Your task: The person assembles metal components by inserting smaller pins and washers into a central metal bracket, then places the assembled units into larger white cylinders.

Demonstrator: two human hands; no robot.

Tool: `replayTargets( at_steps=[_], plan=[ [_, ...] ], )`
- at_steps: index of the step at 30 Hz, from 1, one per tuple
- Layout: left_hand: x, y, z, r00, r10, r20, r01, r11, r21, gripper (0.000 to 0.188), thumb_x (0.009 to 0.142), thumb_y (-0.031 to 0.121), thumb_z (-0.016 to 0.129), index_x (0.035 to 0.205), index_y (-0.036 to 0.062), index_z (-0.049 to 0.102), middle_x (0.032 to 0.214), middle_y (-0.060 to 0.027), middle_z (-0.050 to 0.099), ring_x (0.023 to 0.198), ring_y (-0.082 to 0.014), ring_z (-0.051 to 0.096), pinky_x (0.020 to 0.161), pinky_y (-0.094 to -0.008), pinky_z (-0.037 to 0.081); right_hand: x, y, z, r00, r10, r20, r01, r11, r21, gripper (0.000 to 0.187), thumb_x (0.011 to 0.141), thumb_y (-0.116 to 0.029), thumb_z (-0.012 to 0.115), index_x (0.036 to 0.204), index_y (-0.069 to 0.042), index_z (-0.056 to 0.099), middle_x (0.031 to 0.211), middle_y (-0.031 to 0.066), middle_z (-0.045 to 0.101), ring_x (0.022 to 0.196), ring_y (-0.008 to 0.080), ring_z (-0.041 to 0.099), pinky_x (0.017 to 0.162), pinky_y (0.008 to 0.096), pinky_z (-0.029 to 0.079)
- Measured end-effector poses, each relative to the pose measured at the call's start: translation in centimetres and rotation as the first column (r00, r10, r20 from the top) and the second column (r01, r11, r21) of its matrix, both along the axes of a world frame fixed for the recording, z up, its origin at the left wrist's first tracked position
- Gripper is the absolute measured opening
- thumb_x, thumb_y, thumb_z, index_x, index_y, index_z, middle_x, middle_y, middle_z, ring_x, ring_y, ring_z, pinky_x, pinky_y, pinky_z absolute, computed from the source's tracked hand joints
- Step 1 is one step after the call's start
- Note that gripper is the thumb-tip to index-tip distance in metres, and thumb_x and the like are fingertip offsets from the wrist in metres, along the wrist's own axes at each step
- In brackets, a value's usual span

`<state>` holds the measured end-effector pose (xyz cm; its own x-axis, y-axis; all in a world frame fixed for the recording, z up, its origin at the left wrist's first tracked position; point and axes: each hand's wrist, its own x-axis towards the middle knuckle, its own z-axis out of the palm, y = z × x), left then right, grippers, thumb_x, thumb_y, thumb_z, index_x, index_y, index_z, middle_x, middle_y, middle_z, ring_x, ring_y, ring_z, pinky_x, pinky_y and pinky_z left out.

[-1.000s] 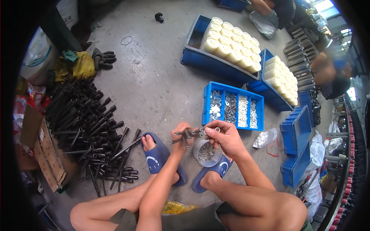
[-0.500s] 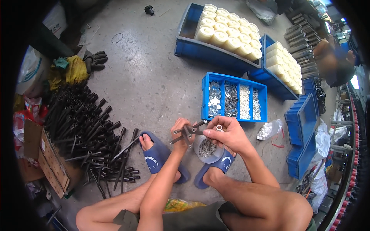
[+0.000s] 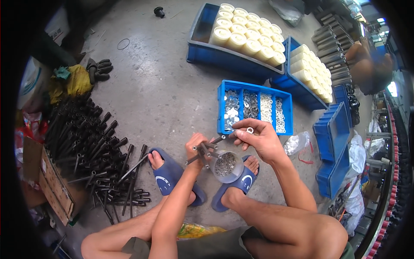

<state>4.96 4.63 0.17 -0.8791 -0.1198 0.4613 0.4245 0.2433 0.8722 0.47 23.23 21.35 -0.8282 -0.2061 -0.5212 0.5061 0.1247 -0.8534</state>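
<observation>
My left hand (image 3: 195, 146) is closed around several dark metal rods (image 3: 207, 156), whose ends fan out toward the right. Between the thumb and fingers of my right hand (image 3: 264, 141) is a small white ring (image 3: 250, 130), held just right of the nearest rod end. Below the hands, a translucent tub (image 3: 235, 176) holds many small metal parts and stands by my right foot. Just beyond my right hand lies a blue divided box (image 3: 221, 108); its compartments contain silvery discs, dark metal pieces and white rings.
A large pile of black rods (image 3: 82, 138) covers the floor at left, beside a cardboard box (image 3: 54, 185). Blue crates (image 3: 233, 56) of cream cylinders stand at the back. A bag of white pieces (image 3: 296, 143) and stacked blue bins (image 3: 332, 151) are at right. Gloves (image 3: 99, 70) lie far left.
My right hand has drawn away from the rods, up and to the right, with the white ring in its fingers. The left hand still grips the rods. The whole view has shifted slightly.
</observation>
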Motion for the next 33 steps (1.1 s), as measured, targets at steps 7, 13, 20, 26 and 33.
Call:
replayTargets(
  at_steps=[7, 13, 20, 26, 33],
  plan=[
    [0.1, 0.2, 0.1, 0.999, -0.048, -0.003, 0.049, 0.998, 0.026, 0.027, 0.084, 0.015, 0.080, 0.082, 0.0020, 0.056, 0.073, -0.0124, 0.059, 0.064, -0.0294, 0.057, 0.063, -0.0372, 0.048, -0.7, -1.0, -1.3, 0.997, 0.035, 0.069, -0.036, 0.999, 0.019, 0.020, 0.088, -0.010, 0.084, 0.102, 0.003, 0.079, 0.091, 0.0083, 0.075, 0.079, 0.0111, 0.068, 0.072, 0.0242, 0.056],
    [0.0, -0.4, -0.3, 0.995, -0.097, 0.006, 0.096, 0.995, 0.025, 0.021, 0.085, 0.009, 0.077, 0.082, 0.0025, 0.057, 0.075, -0.0120, 0.063, 0.067, -0.0280, 0.063, 0.066, -0.0360, 0.052, -1.8, -0.8, -2.1, 0.975, 0.189, 0.113, -0.193, 0.981, 0.024, 0.025, 0.085, -0.022, 0.088, 0.099, -0.002, 0.082, 0.080, 0.0011, 0.070, 0.073, 0.0075, 0.058, 0.065, 0.0232, 0.045],
    [0.0, -0.6, -0.4, 0.994, -0.113, -0.011, 0.112, 0.994, -0.018, 0.021, 0.087, 0.005, 0.077, 0.082, 0.0030, 0.057, 0.074, -0.0125, 0.063, 0.065, -0.0281, 0.063, 0.066, -0.0367, 0.053, -5.9, 0.0, -1.5, 0.826, 0.559, 0.073, -0.550, 0.773, 0.316, 0.040, 0.079, -0.034, 0.093, 0.097, 0.000, 0.082, 0.084, 0.0053, 0.075, 0.079, 0.0130, 0.066, 0.075, 0.0296, 0.052],
    [-0.3, -0.5, -0.8, 0.996, -0.088, -0.016, 0.088, 0.996, -0.035, 0.023, 0.087, 0.003, 0.079, 0.082, 0.0030, 0.057, 0.072, -0.0130, 0.062, 0.064, -0.0289, 0.061, 0.065, -0.0360, 0.052, -5.7, -0.7, -1.8, 0.871, 0.466, 0.157, -0.489, 0.853, 0.182, 0.049, 0.085, -0.040, 0.087, 0.111, 0.000, 0.077, 0.088, 0.0050, 0.072, 0.075, 0.0121, 0.061, 0.068, 0.0288, 0.047],
    [-0.3, -0.1, -0.4, 0.997, -0.064, -0.041, 0.063, 0.998, -0.025, 0.025, 0.088, 0.004, 0.080, 0.080, 0.0017, 0.056, 0.070, -0.0124, 0.061, 0.062, -0.0275, 0.059, 0.061, -0.0355, 0.049, -1.6, 0.5, -2.8, 0.951, -0.027, 0.309, 0.040, 0.999, -0.035, 0.043, 0.101, -0.028, 0.071, 0.129, 0.004, 0.062, 0.100, 0.0068, 0.064, 0.078, 0.0082, 0.054, 0.061, 0.0214, 0.042]
  ],
)
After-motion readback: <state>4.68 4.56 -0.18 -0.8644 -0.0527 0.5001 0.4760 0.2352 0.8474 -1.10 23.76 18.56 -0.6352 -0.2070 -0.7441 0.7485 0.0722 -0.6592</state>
